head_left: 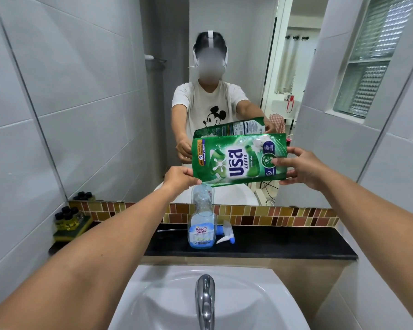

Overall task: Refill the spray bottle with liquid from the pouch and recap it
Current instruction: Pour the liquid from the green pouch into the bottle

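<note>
Both hands hold a green pouch (239, 160) sideways above an uncapped bottle (202, 225) on the desk (284, 244); left hand (180, 178) fingers pinch its lower corner, right hand (301, 167) fingers grip the other end. The spray cap (225, 234) lies just beside the bottle.

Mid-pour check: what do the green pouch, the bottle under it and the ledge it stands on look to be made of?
Green pouch: flexible plastic film, glossy; it glints, and it bows between the left hand and right hand.
Spray bottle: clear rigid plastic, probably; you see through it.
Ledge: dark polished stone, likely; smooth black with a faint sheen.
</note>
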The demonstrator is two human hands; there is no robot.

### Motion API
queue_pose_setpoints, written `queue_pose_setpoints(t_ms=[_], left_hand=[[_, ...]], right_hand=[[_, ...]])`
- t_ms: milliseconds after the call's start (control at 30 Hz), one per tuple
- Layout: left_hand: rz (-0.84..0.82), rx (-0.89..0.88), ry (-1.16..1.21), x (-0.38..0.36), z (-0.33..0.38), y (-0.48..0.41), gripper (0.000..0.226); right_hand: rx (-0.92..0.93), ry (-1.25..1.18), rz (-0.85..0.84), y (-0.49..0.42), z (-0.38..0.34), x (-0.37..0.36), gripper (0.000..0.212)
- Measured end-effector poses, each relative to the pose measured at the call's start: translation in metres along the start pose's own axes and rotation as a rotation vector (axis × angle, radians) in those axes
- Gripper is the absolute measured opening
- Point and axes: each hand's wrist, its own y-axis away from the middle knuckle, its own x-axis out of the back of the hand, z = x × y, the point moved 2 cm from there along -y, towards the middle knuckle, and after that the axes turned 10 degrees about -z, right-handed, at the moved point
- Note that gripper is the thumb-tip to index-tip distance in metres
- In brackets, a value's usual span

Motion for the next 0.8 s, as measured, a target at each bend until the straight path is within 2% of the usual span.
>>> queue_pose_setpoints(t_ms=[200,467,667,800], left_hand=[[0.011,0.011,-0.002,0.0015,-0.0016,-0.0008,0.013],[0.025,0.014,0.003,0.0032,-0.0048,-0.0035,0.013],[0.02,0.008,0.024,0.0006,-0.004,-0.0045,0.011],[0.02,0.004,0.028,-0.0007,-0.0049,-0.0063,0.011]], right_hand=[[0.015,-0.003,-0.001,0.0004,-0.0023,-0.0015,0.048],[0.013,-0.005,-0.001,0.0001,-0.0031,-0.0029,0.056],[0.024,0.008,0.005,0.0019,-0.0069,-0.0025,0.04],[0.026,0.022,0.009,0.0012,-0.0076,-0.0005,0.039]])
